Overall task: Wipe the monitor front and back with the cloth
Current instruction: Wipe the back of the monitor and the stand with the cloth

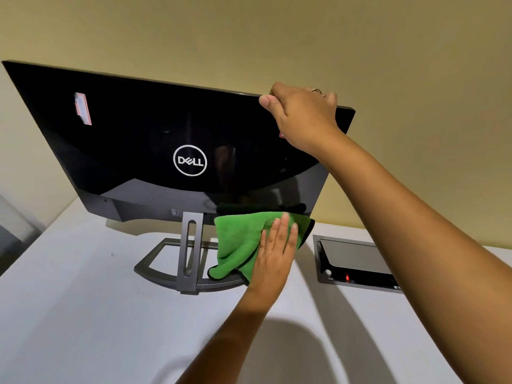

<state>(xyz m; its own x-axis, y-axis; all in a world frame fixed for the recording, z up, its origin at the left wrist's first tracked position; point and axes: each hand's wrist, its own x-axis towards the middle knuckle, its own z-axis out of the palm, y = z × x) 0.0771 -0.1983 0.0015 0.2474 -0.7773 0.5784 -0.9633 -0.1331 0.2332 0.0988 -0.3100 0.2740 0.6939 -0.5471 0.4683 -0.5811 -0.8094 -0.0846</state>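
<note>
A black Dell monitor (155, 128) stands on a white table with its glossy back toward me, on a grey stand (189, 245). My right hand (302, 115) grips the monitor's top edge near the right corner, thumb on the back and fingers over the rim. My left hand (274, 253) presses a green cloth (238, 239) flat against the lower right part of the monitor's back, fingers straight. The cloth hangs down over the stand's base. The screen side is hidden.
A grey cable box (357, 261) is set into the white table (83, 314) at the right, with a red light inside. Two stickers sit on the monitor's back. A beige wall (277, 37) rises close behind the table.
</note>
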